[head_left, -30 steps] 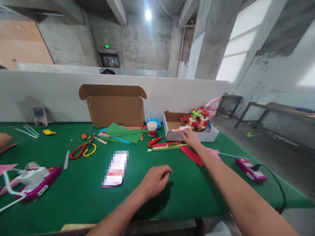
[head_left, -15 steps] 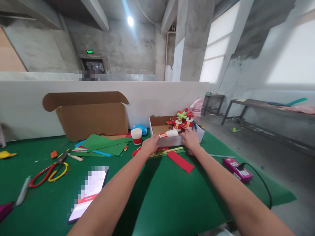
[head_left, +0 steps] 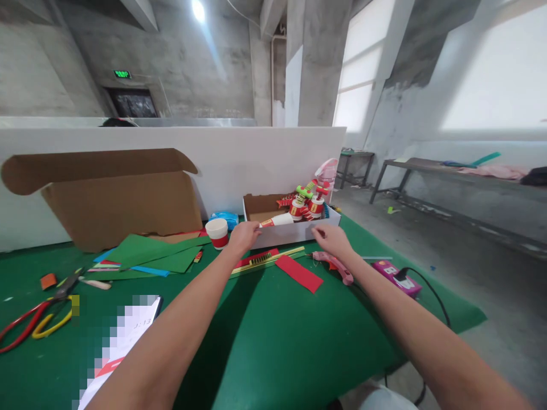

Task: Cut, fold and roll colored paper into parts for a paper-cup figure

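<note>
A shallow white cardboard box (head_left: 284,234) with a brown inside stands at the back of the green table. My left hand (head_left: 245,236) is closed at its front left corner, fingertips on the rim. At the right of the front wall, my right hand (head_left: 333,239) has its fingers bent in against the rim. Inside the box are red-and-white paper-cup toys (head_left: 317,206) with green and red tops and folded-paper springs. A white paper piece with a red label (head_left: 277,221) lies on its side near my left fingertips. Below my right hand rests a pink glue gun (head_left: 335,265).
A red paper strip (head_left: 299,273) and yellow-green strips (head_left: 273,262) lie before the box. Left are a paper cup (head_left: 217,233), green paper sheets (head_left: 154,252), scissors (head_left: 55,304), a phone (head_left: 123,341) and an open brown carton (head_left: 123,208). A purple power strip (head_left: 397,278) sits right.
The view has swung right, so things appear further left. My right hand has shifted slightly right along the box front, and the glue gun beneath it now shows. The box stays about where it was.
</note>
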`<control>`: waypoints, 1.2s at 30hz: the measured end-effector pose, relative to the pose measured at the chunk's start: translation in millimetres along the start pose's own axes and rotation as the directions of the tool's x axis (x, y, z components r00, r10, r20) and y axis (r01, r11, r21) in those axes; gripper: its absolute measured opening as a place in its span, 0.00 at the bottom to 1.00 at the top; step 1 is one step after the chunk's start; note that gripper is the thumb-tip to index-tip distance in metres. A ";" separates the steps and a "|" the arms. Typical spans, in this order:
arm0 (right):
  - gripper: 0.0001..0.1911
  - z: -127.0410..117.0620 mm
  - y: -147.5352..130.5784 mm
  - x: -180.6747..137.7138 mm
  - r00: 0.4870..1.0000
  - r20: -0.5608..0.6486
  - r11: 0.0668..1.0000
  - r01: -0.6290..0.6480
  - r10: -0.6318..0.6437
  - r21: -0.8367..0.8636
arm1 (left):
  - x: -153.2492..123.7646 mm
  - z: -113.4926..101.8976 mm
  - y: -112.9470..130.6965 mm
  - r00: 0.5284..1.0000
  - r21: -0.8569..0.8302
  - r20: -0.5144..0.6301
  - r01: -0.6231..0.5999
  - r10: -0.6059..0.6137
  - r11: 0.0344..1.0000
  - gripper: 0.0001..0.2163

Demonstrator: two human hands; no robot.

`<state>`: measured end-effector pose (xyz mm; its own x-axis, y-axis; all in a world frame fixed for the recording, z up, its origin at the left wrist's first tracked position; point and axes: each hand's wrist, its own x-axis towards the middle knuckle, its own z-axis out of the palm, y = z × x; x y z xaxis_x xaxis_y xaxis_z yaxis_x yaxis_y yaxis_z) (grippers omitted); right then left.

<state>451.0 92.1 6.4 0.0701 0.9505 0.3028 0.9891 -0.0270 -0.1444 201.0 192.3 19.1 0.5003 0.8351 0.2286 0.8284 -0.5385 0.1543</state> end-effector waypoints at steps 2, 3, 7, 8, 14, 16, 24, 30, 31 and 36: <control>0.17 12.9 -5.5 -5.8 0.989 0.122 0.997 0.079 -0.080 0.013 | -0.2 -0.5 -0.2 1.000 0.001 -0.001 -0.004 0.004 1.000 0.09; 0.15 20.0 -9.1 -7.4 0.978 0.167 0.992 0.123 -0.126 0.027 | 0.6 -1.2 -0.4 1.000 0.002 -0.003 -0.007 0.007 1.000 0.09; 0.18 43.7 -23.7 -4.4 0.956 0.230 0.983 0.181 -0.181 0.023 | 12.5 -7.5 -2.9 1.000 0.009 -0.012 -0.015 0.015 1.000 0.08; 0.19 47.4 -26.3 -1.8 0.958 0.232 0.985 0.173 -0.170 0.007 | 16.8 -9.5 -3.6 1.000 0.011 -0.013 -0.014 0.014 1.000 0.08; 0.22 59.7 -40.8 18.1 0.963 0.260 0.990 0.098 -0.070 -0.097 | 34.4 -15.5 -5.9 1.000 0.010 -0.004 -0.018 0.018 1.000 0.07; 0.23 65.0 -50.9 24.4 0.958 0.281 0.990 0.096 -0.062 -0.108 | 34.8 -14.8 -6.3 1.000 0.011 -0.004 -0.021 0.021 1.000 0.07; 0.20 76.0 -86.3 32.1 0.941 0.338 0.992 0.072 -0.033 -0.104 | 27.6 -13.8 -6.1 1.000 0.010 0.005 -0.023 0.023 1.000 0.08; 0.16 52.3 -74.1 9.6 0.927 0.344 0.979 0.189 -0.151 -0.078 | 28.7 -13.8 -4.5 1.000 0.009 -0.001 -0.009 0.009 1.000 0.08; 0.15 48.4 -71.9 6.3 0.924 0.339 0.974 0.212 -0.174 -0.076 | 28.5 -13.2 -4.1 1.000 0.010 -0.003 -0.005 0.005 1.000 0.08; 0.14 32.0 -64.1 -5.9 0.924 0.302 0.959 0.270 -0.234 -0.085 | 25.4 -10.1 -0.9 1.000 0.012 -0.003 0.005 -0.005 1.000 0.08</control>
<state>383.1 98.2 -16.2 -0.2052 0.9783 0.0294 0.9786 0.2046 0.0232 210.4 212.9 34.5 0.4955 0.8373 0.2310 0.8336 -0.5332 0.1443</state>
